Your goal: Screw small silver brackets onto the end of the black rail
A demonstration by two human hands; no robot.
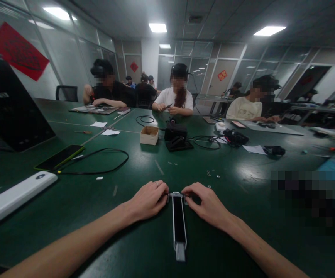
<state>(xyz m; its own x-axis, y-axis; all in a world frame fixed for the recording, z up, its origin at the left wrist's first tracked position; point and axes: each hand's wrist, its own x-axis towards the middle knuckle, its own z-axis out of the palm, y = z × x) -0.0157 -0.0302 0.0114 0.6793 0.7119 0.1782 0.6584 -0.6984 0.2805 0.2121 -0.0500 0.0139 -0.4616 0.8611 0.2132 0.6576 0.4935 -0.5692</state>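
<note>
A long, narrow bar (pixel 179 222) with a silver frame and a black middle lies on the green table in front of me. A silver tab (pixel 180 251) sticks out of its near end. At its far end, small metal parts jut out to both sides. My left hand (pixel 151 197) pinches the left one between thumb and fingers. On the right, my right hand (pixel 206 202) has its thumb and index finger closed on the other. My fingertips hide the exact shape of these small parts. Several small metal rings or nuts (pixel 208 173) lie beyond my right hand.
A long white case (pixel 17 199) and a phone (pixel 60 157) with a black cable lie left, near a dark HP screen (pixel 14 100). Ahead stand an open box (pixel 149 136) and a black device (pixel 176 133). Several people work across the table.
</note>
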